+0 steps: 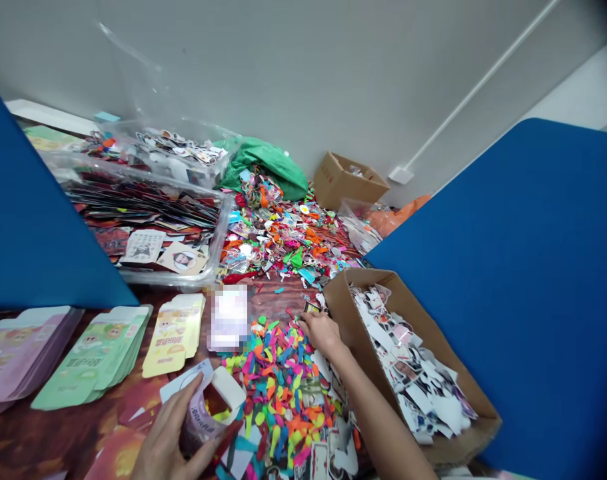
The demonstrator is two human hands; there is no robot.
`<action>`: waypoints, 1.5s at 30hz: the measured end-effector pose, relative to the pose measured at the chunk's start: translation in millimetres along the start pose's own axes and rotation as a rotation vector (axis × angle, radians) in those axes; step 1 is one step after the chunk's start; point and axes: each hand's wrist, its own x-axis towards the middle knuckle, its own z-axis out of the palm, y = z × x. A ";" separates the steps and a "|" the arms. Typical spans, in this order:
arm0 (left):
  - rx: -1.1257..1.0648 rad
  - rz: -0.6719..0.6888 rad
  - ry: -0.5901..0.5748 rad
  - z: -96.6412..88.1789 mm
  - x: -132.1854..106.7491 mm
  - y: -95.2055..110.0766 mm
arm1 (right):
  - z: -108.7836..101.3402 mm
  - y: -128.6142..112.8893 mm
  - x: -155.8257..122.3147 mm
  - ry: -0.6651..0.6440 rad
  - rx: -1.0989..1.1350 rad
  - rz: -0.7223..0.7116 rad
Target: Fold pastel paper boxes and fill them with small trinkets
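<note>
Left hand, bottom centre-left of the frame, is clamped round a small open carton. Fingers wrap its side, the white top flap stands up, and the mouth faces up and right. Carton sits low over the table, just left of the balloon pile.

Right hand, centre of the frame, is palm down on the upper right edge of that balloon pile, fingers curled onto the balloons. Cannot tell if it pinches one or just rests. The forearm runs down to the bottom edge, alongside the cardboard box at lower right, which is full of cut photo cards.

Left of the hands lie three fanned stacks of flat cartons: yellow stack, green stack, pink stack. A blurred white patch lies between the yellow stack and the balloons.

Further up there is a clear plastic bin holding printed cards at centre left and a second clear bin behind it. A spread of mixed colourful trinkets covers the centre. A green bag and a smaller cardboard box stand against the wall. Blue partition panels stand at left and right.
</note>
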 end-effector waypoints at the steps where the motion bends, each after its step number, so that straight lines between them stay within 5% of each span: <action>1: 0.007 -0.002 -0.010 1.8 -0.8 -0.8 | -3.0 3.1 2.8 -0.002 -0.003 0.004; 8: 0.047 0.069 0.003 3.8 -0.1 0.9 | -19.7 21.4 65.2 -0.011 -0.071 0.156; 16: 0.052 0.039 -0.003 4.2 -3.7 -2.3 | -22.6 14.1 104.7 -0.006 -0.060 0.123; 29: -0.197 -0.203 -0.093 -3.4 29.3 20.0 | -36.1 -12.7 84.1 0.153 0.075 -0.054; 38: -0.194 -0.228 -0.063 -3.1 8.6 2.3 | -24.4 -3.3 65.1 -0.020 0.121 -0.164; 45: -0.196 -0.219 -0.069 -1.9 8.2 7.1 | -19.6 -8.5 74.2 -0.091 0.198 -0.189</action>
